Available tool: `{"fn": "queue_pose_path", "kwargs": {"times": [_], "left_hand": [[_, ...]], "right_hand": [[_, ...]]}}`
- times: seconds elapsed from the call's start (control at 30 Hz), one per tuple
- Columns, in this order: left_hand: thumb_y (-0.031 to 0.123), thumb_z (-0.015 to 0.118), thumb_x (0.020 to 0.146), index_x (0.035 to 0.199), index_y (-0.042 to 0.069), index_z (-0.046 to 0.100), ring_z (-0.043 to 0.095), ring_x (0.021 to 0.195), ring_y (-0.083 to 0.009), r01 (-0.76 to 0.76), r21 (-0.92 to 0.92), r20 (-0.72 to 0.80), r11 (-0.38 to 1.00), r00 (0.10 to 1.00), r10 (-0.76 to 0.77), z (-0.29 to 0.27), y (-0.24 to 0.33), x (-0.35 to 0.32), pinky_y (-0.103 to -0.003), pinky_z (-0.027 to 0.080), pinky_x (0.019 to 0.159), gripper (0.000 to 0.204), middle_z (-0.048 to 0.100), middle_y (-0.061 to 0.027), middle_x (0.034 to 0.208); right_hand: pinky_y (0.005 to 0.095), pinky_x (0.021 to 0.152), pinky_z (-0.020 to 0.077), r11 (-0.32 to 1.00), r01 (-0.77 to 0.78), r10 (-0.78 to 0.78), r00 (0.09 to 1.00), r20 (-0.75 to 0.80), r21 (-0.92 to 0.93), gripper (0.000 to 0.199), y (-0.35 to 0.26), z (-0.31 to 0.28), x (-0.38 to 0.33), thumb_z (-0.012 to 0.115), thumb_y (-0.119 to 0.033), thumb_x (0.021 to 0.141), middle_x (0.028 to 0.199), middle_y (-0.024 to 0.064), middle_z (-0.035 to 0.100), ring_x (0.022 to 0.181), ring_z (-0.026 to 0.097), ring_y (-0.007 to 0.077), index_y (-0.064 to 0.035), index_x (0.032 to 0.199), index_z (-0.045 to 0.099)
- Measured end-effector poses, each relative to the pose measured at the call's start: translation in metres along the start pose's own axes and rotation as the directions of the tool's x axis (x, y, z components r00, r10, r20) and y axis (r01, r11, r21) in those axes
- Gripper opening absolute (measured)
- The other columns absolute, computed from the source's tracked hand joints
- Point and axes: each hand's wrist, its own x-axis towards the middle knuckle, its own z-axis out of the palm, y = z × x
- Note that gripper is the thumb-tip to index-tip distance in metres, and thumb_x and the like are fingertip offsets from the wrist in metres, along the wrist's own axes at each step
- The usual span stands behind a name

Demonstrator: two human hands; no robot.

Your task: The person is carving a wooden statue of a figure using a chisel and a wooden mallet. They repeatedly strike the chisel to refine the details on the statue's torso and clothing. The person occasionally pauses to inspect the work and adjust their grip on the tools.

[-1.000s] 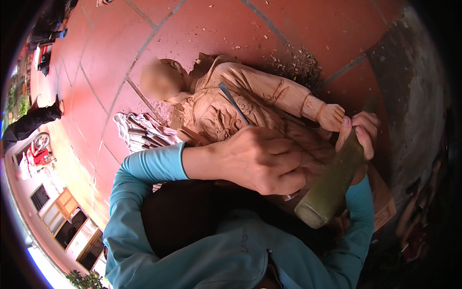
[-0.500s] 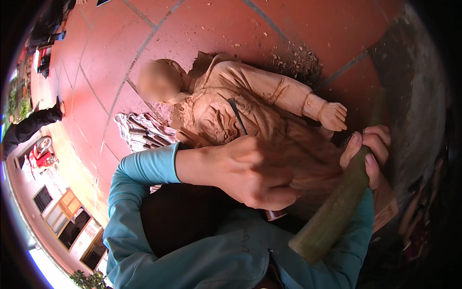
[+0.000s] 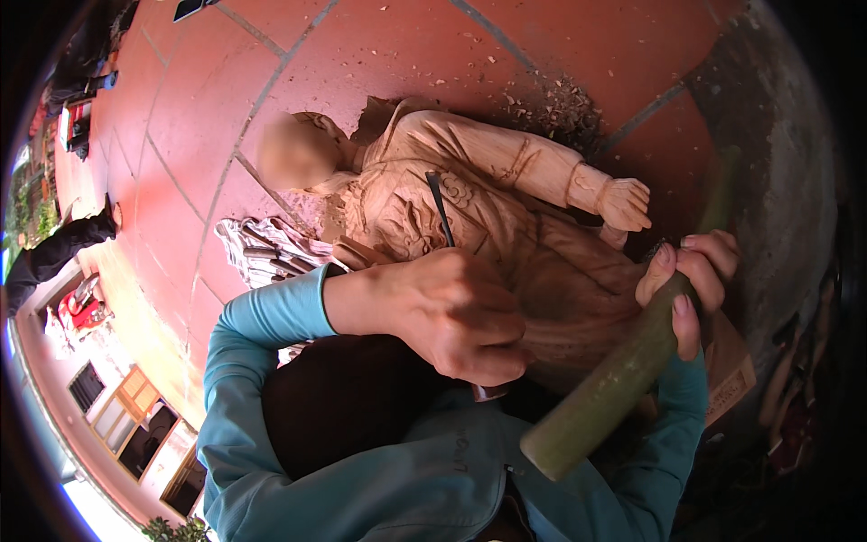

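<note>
Red tile floor: left hand (image 3: 452, 312) grips chisel (image 3: 440, 208) on wooden statue (image 3: 506, 226); right hand (image 3: 691, 275) has drawn the green mallet (image 3: 614, 384) back, strike pending.

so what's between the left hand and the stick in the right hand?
Head view: the carved wooden figure's robed lower body lies between left hand and green stick.

Sunlit red tile floor (image 3: 361, 72)
</note>
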Motion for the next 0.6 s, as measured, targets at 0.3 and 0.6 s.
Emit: {"fn": "queue_pose_path", "kwargs": {"times": [0.3,0.6], "left_hand": [[0.010,0.068,0.069,0.056,0.012,0.046,0.040,0.042,-0.0079,-0.046,0.212,0.022,0.976,0.999,0.042,-0.011,0.001,-0.001,-0.022,0.027,0.035,0.026,0.038,0.0039,0.054],[0.002,0.067,0.071,0.091,0.003,0.053,0.054,0.061,-0.0250,0.817,0.575,-0.777,0.042,0.562,-0.285,-0.083,0.086,-0.089,-0.033,0.043,0.054,0.024,0.055,-0.0084,0.073]], "right_hand": [[0.0351,0.066,0.0395,0.998,-0.016,0.031,0.960,0.279,-0.056,0.046,-0.011,-0.006,0.010,0.068,0.004,0.072,0.089,0.0020,0.051,0.075,0.052,0.0198,-0.0224,0.099,0.043],[0.0399,0.072,0.0406,0.995,-0.032,0.056,0.963,0.264,-0.091,0.030,-0.002,0.011,-0.007,0.064,-0.014,0.081,0.092,0.0053,0.055,0.080,0.055,0.0240,-0.0159,0.106,0.048]]}}
